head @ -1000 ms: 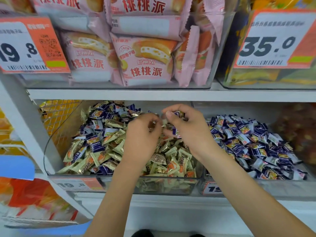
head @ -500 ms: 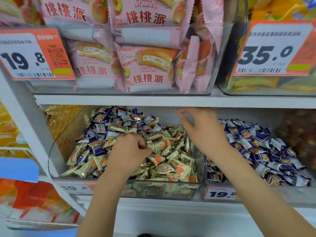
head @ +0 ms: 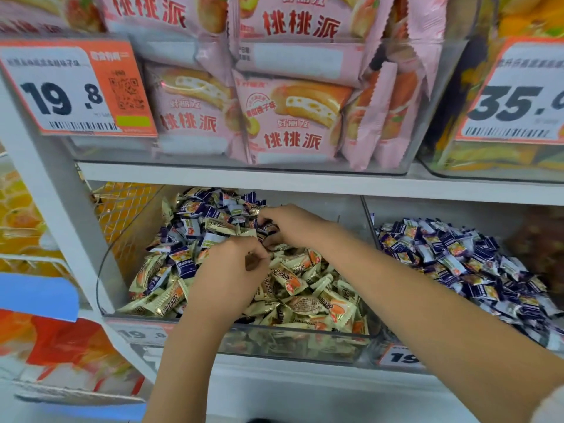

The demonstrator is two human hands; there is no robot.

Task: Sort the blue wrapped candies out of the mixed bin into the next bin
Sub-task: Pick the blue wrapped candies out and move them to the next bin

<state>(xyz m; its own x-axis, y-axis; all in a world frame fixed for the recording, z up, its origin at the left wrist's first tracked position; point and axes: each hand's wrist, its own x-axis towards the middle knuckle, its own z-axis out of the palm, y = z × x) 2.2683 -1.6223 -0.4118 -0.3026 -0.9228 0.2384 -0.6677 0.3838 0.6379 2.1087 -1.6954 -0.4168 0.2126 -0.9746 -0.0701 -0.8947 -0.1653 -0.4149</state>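
The clear mixed bin on the lower shelf holds cream-and-orange wrapped candies at the front and blue wrapped candies at the back and left. To its right, the neighbouring bin is heaped with blue wrapped candies. Both hands are over the mixed pile. My right hand reaches in from the right and pinches a blue candy near the back. Just in front of it, my left hand is curled into a fist around something small and dark, apparently a candy.
The upper shelf edge hangs close above the bins and carries pink cake packs in a clear tub. Price tags hang at upper left and right. A white upright post borders the mixed bin's left.
My right hand has come back left from the divider by the blue bin into the mixed pile and closed on a candy. My left hand has shifted slightly up and right, meeting it.
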